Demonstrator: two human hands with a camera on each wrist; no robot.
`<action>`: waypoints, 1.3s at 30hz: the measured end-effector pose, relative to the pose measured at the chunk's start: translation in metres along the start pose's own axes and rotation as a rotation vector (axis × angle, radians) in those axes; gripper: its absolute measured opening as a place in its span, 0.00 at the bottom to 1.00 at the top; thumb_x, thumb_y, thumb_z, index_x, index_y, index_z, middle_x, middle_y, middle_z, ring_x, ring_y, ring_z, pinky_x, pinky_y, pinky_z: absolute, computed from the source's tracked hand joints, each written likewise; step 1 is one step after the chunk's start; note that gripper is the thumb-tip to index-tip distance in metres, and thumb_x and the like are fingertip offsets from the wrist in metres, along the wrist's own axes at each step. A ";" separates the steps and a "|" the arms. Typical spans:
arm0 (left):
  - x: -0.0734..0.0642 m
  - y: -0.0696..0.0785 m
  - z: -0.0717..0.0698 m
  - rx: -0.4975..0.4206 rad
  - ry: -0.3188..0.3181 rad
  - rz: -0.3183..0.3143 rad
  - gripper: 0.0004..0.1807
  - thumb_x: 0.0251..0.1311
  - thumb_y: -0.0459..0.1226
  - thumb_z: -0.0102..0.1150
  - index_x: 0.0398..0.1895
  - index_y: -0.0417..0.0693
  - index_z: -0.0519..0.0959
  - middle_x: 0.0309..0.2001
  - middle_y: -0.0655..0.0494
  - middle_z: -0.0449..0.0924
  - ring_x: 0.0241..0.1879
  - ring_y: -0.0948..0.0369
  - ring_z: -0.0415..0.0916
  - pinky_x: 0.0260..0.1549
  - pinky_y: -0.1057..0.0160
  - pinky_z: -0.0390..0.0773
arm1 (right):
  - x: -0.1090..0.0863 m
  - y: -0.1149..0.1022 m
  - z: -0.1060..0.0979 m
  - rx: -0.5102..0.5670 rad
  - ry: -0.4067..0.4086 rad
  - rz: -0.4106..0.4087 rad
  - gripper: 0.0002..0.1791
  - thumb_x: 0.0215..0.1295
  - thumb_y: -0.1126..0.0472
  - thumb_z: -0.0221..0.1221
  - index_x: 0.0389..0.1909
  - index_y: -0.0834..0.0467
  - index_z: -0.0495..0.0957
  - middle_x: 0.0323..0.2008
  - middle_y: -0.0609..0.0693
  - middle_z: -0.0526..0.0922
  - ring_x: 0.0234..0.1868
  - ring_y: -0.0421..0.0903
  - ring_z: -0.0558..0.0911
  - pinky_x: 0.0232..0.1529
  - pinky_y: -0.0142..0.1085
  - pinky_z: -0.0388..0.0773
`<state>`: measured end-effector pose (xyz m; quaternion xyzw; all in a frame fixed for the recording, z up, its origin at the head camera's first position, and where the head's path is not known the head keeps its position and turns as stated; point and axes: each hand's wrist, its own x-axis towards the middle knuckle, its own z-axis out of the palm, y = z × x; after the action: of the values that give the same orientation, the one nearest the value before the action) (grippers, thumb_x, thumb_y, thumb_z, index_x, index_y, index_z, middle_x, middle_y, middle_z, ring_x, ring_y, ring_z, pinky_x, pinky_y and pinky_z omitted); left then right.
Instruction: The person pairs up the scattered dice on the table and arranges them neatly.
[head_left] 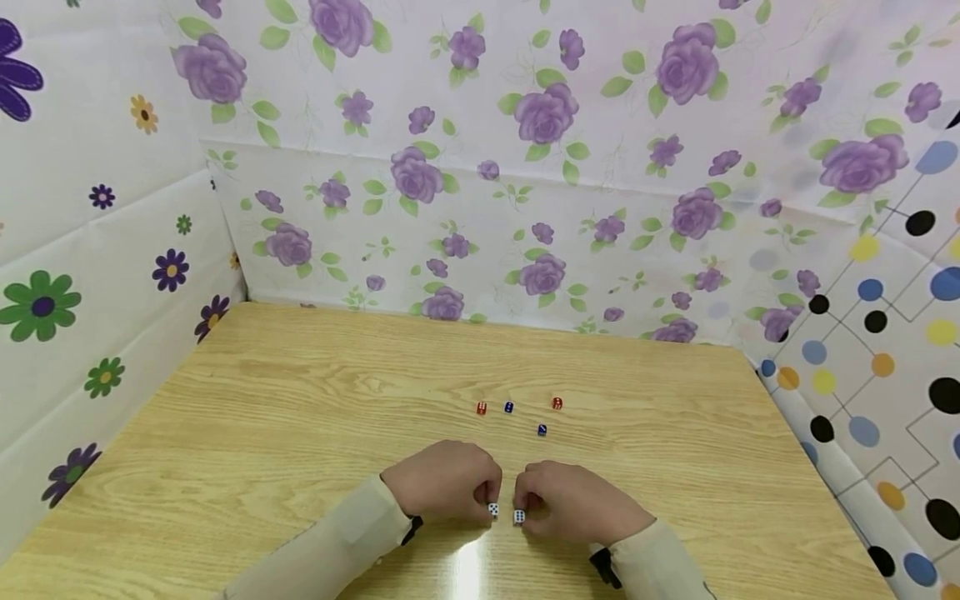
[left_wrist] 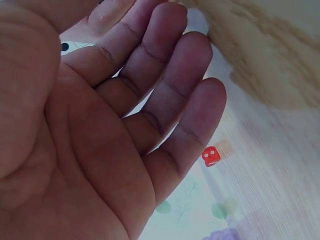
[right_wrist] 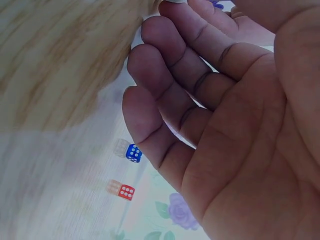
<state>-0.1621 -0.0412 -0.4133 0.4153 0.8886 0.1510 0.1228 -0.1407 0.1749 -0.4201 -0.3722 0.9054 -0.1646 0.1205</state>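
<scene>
Near the front middle of the table, my left hand (head_left: 448, 482) pinches a white die (head_left: 492, 509) with dark pips between thumb and fingers. Facing it a short gap away, my right hand (head_left: 577, 504) pinches a second white die (head_left: 519, 517). Both dice are at or close to the tabletop; whether they touch it I cannot tell. In the wrist views the curled fingers of the left hand (left_wrist: 125, 100) and right hand (right_wrist: 215, 115) mostly hide the pinched dice.
Beyond the hands on the wooden table (head_left: 337, 375) lie a red die (head_left: 482, 408), a blue die (head_left: 509, 407), another blue die (head_left: 542, 430) and another red die (head_left: 557, 403). Patterned cloth walls (head_left: 480, 167) border the table's back and sides.
</scene>
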 end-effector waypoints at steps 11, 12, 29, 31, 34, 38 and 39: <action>0.000 0.000 0.001 0.015 -0.010 -0.004 0.09 0.49 0.42 0.68 0.20 0.63 0.76 0.22 0.76 0.71 0.23 0.73 0.68 0.27 0.73 0.70 | 0.000 0.002 0.002 -0.006 0.011 -0.005 0.06 0.56 0.58 0.66 0.29 0.43 0.78 0.28 0.33 0.72 0.28 0.31 0.69 0.32 0.26 0.70; 0.000 0.000 0.000 0.009 -0.012 -0.006 0.09 0.48 0.41 0.68 0.21 0.63 0.76 0.22 0.75 0.71 0.23 0.74 0.69 0.27 0.73 0.70 | 0.000 0.002 0.002 -0.004 0.010 -0.006 0.06 0.56 0.58 0.66 0.29 0.43 0.78 0.28 0.33 0.72 0.28 0.31 0.69 0.32 0.26 0.70; 0.000 0.000 0.000 0.014 -0.027 -0.010 0.10 0.48 0.41 0.69 0.19 0.63 0.75 0.21 0.75 0.71 0.22 0.73 0.68 0.25 0.72 0.70 | -0.002 0.001 0.001 0.015 0.000 -0.007 0.06 0.59 0.55 0.65 0.29 0.42 0.77 0.28 0.32 0.72 0.28 0.31 0.69 0.33 0.27 0.70; 0.000 0.001 0.000 0.018 -0.025 -0.010 0.10 0.48 0.41 0.69 0.19 0.63 0.75 0.20 0.75 0.71 0.22 0.73 0.68 0.25 0.73 0.70 | -0.002 0.001 0.002 0.015 -0.002 -0.006 0.06 0.59 0.55 0.65 0.28 0.42 0.77 0.28 0.32 0.72 0.29 0.31 0.69 0.34 0.27 0.70; 0.000 0.002 0.000 0.021 -0.024 -0.012 0.10 0.48 0.41 0.69 0.19 0.63 0.76 0.20 0.75 0.71 0.22 0.74 0.68 0.25 0.73 0.70 | -0.001 0.002 0.003 0.013 -0.006 -0.004 0.06 0.58 0.55 0.65 0.28 0.41 0.77 0.28 0.31 0.73 0.29 0.30 0.70 0.34 0.27 0.70; -0.001 0.003 0.000 0.018 -0.024 -0.013 0.09 0.48 0.41 0.69 0.20 0.63 0.76 0.21 0.76 0.71 0.23 0.74 0.68 0.25 0.73 0.70 | -0.001 0.001 0.003 0.003 -0.008 -0.005 0.07 0.58 0.55 0.65 0.28 0.41 0.76 0.28 0.31 0.73 0.29 0.29 0.70 0.35 0.26 0.71; -0.001 0.003 0.000 0.020 -0.023 -0.012 0.09 0.48 0.41 0.69 0.20 0.63 0.76 0.21 0.76 0.71 0.23 0.74 0.68 0.25 0.73 0.70 | -0.001 0.001 0.003 -0.001 -0.008 -0.005 0.07 0.58 0.55 0.66 0.28 0.41 0.76 0.28 0.31 0.73 0.29 0.29 0.70 0.35 0.26 0.71</action>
<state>-0.1592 -0.0402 -0.4123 0.4127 0.8912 0.1364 0.1298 -0.1393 0.1759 -0.4235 -0.3752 0.9041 -0.1631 0.1235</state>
